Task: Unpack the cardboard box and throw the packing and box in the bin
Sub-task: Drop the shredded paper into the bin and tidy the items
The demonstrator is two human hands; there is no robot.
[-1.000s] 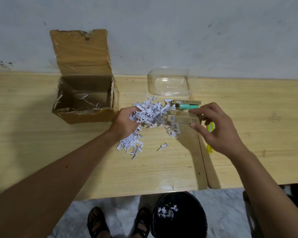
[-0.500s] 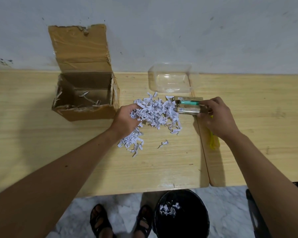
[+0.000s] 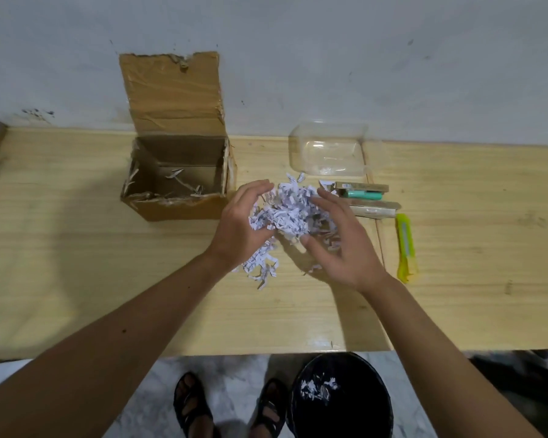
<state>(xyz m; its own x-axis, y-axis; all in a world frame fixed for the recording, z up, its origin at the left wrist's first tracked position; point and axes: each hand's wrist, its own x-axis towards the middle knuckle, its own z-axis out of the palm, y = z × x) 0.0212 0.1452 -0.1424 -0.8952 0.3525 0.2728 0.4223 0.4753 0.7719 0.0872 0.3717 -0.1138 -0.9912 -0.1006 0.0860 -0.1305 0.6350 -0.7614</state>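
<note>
A heap of white shredded paper (image 3: 290, 210) lies on the wooden table, right of the open cardboard box (image 3: 178, 211). The box stands with its lid flap up against the wall and a few paper strips inside. My left hand (image 3: 244, 226) curls over the left side of the heap and grips it. My right hand (image 3: 342, 248) presses against the heap's right side with fairly straight fingers. More shreds trail below the left hand. A black bin (image 3: 377, 406) with some shreds in it stands on the floor under the table's front edge.
A clear plastic tub (image 3: 328, 150) sits near the wall. Right of the heap lie two slim tan boxes (image 3: 374, 207) and a green lighter (image 3: 364, 195). A yellow utility knife (image 3: 405, 248) lies further right. My sandalled feet (image 3: 193, 406) stand left of the bin.
My right hand has let go of the slim boxes, which now lie on the table, and has moved left onto the paper heap. The left hand has stayed on the heap.
</note>
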